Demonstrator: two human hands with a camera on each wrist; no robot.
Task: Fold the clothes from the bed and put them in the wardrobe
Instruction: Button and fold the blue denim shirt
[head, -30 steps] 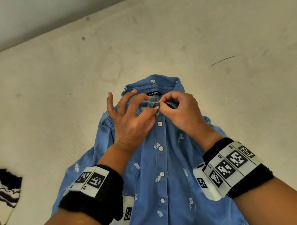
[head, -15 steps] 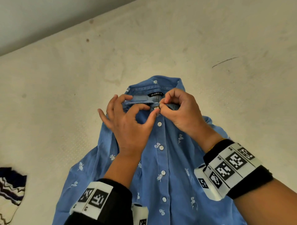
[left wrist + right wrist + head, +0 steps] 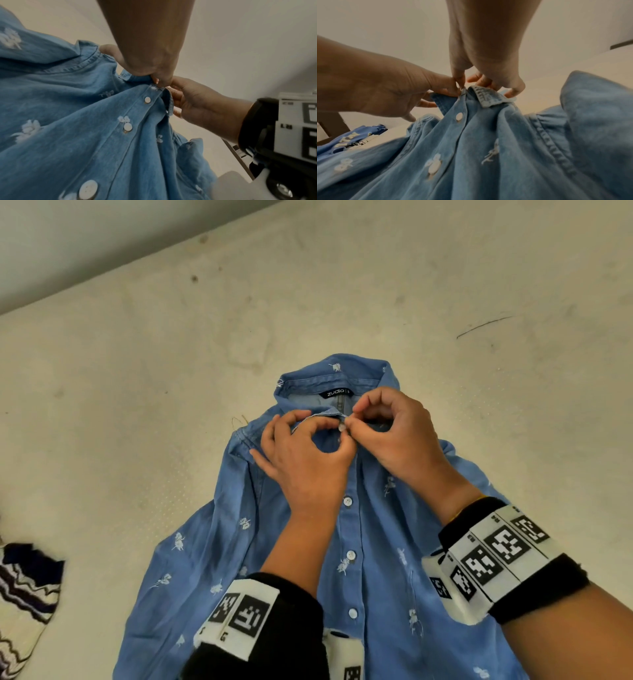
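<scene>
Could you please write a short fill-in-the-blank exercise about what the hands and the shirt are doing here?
1. Both hands pinch the shirt at its top ____.
2. The shirt's colour is ____.
3. The left hand and right hand meet just below the ____.
4. The shirt lies on the bed with its front facing ____.

Missing words: button; blue; collar; up

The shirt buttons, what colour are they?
White, on the blue denim shirt; the buttons show best in the head view.
</scene>
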